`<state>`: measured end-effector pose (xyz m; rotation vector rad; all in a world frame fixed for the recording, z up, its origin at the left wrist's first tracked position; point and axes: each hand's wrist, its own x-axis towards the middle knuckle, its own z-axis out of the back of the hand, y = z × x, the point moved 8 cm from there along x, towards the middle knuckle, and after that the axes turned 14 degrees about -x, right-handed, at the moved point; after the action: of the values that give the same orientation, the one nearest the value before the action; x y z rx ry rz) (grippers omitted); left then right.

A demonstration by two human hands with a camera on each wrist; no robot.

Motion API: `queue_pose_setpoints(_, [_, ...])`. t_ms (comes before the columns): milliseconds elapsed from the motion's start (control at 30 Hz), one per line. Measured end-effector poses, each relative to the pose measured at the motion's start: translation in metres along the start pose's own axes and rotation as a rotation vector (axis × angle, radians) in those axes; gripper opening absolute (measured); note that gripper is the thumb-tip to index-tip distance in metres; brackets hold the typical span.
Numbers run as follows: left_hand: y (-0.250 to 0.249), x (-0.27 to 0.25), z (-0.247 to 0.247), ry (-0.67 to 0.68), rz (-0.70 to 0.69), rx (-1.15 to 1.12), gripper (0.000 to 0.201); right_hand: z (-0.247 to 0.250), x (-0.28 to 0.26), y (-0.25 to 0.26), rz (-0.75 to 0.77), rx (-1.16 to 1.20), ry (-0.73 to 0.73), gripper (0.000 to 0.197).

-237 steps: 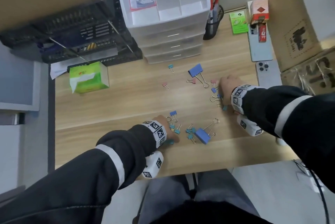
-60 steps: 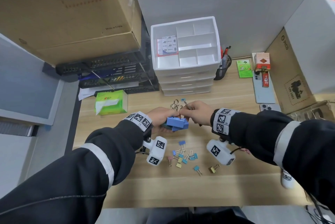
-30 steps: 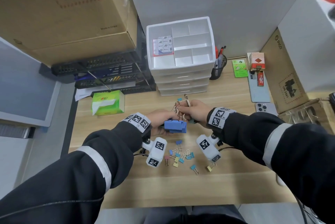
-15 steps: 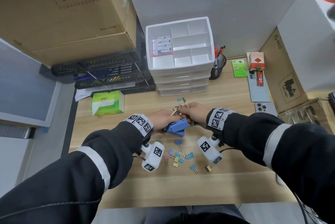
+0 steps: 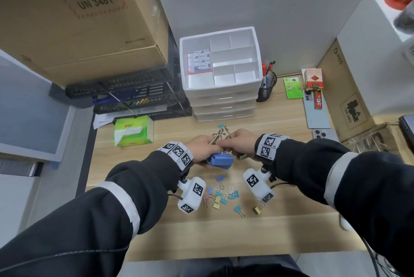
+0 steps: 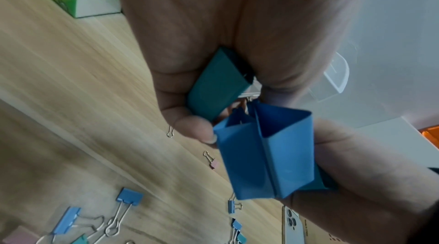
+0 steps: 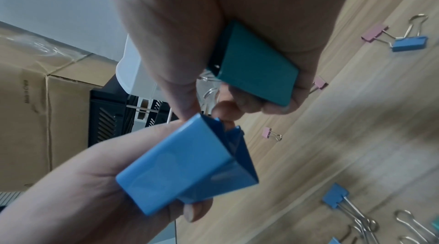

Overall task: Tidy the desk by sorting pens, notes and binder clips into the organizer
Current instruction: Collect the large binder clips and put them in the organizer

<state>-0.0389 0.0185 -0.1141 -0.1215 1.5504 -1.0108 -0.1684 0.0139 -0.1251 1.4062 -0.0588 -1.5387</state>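
Both hands meet above the middle of the desk. My left hand grips two large blue binder clips, with a sliver of teal behind them. A large teal clip lies in my right hand, whose thumb and forefinger pinch the wire handles sticking up between the hands. Several small coloured clips lie loose on the desk below the wrists. The white organizer stands at the back with a notes pad in its left compartment. Pens stand in a black cup.
A green tissue box sits at the left, with black trays and a cardboard box behind it. Two phones and small packets lie at the right. One small blue clip lies beyond the hands.
Both hands have gathered the large clips off the desk and lifted them together. Over the last second they stay joined, and the blue clips shift only slightly.
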Motion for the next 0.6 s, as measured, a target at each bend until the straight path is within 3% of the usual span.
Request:
queue_pose_setpoints(200, [-0.032,-0.014,0.009,0.002,-0.091,0.036,0.006,0.019,-0.018,0.026,0.056,0.003,-0.031,0.026])
queue_pose_setpoints(333, [-0.083,-0.030,0.021,-0.064,-0.173,0.083,0.017,0.059,-0.040,0.070,0.166,-0.157,-0.176,0.028])
queue_pose_setpoints(433, [-0.138,-0.048,0.035,-0.132,-0.314,0.054,0.028,0.106,-0.062,0.112,0.247,-0.269,-0.295,0.026])
queue_pose_setpoints(500, [-0.174,-0.060,0.046,-0.211,-0.414,0.018,0.034,0.142,-0.077,0.143,0.301,-0.336,-0.401,0.021])
queue_pose_setpoints(600, [-0.211,-0.065,0.061,-0.275,-0.484,-0.169,0.028,0.187,-0.090,0.178,0.365,-0.390,-0.545,0.020])
